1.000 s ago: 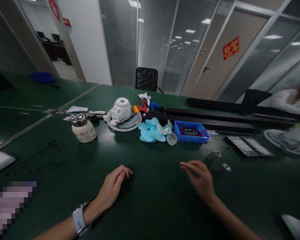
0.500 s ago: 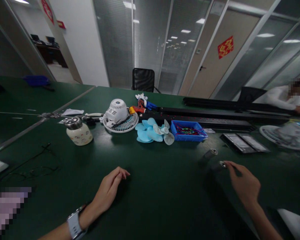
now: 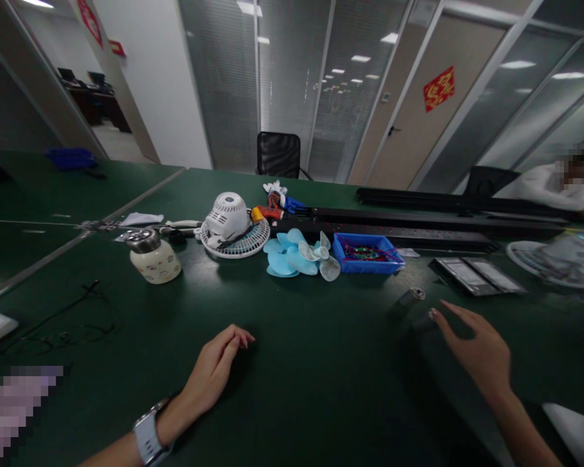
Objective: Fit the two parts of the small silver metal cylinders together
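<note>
My left hand (image 3: 217, 363) rests on the dark green table (image 3: 292, 389), its fingers curled together; whether anything is in them is hidden. On the right, my right hand (image 3: 479, 347) has its thumb and index finger apart, with the thumb tip beside the top of a small upright metal cylinder (image 3: 429, 318). A second similar cylinder (image 3: 413, 297) stands just behind the first. Further back are light blue fan blades (image 3: 292, 254) and a blue tray (image 3: 370, 256) of coloured wires.
A cream jar (image 3: 156, 261) and a white fan part on a round grille (image 3: 236, 243) stand at the left. Long black rails (image 3: 399, 227) lie behind the tray. Two flat panels (image 3: 477, 277) lie at the right. A person in white sleeves (image 3: 540, 188) sits far right.
The index finger of my right hand has lifted off the cylinder and spread away from the thumb. My left hand has stayed in place.
</note>
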A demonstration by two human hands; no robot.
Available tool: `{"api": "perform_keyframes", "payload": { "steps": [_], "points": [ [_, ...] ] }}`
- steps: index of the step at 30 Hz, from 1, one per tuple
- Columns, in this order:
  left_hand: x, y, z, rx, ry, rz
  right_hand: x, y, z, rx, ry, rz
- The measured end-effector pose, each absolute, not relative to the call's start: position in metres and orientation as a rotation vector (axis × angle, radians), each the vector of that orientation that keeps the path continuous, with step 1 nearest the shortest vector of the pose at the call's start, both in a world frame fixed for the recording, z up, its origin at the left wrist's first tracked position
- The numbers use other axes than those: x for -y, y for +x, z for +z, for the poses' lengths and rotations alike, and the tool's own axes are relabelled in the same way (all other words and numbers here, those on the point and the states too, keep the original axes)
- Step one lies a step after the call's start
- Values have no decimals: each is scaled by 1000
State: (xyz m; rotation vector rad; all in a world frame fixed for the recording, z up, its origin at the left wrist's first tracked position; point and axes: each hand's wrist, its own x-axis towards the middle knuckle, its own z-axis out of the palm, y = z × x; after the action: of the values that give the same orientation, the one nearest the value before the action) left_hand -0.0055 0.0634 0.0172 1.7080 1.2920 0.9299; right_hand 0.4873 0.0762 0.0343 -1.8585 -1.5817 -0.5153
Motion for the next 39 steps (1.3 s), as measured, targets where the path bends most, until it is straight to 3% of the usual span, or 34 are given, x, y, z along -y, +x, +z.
{"api": "perform_keyframes", "payload": {
  "steps": [7,14,19,28,39],
  "points": [
    [-65,-5,16,-1312,1713,922,-128,498,45,1788,-2206,-19],
    [-64,-4,17,-1311,1732,937,-153,501,60,1772,-2304,46],
    [-64,-4,16,-1307,1750,941,-133,441,68,1892,-2037,123],
    [-56,-3,16,-1264,2017,950,-81,262,57,2289,-1110,674],
    [-57,25,22,-1019,2303,1074,-75,239,17,1900,-1070,1153]
  ]
}}
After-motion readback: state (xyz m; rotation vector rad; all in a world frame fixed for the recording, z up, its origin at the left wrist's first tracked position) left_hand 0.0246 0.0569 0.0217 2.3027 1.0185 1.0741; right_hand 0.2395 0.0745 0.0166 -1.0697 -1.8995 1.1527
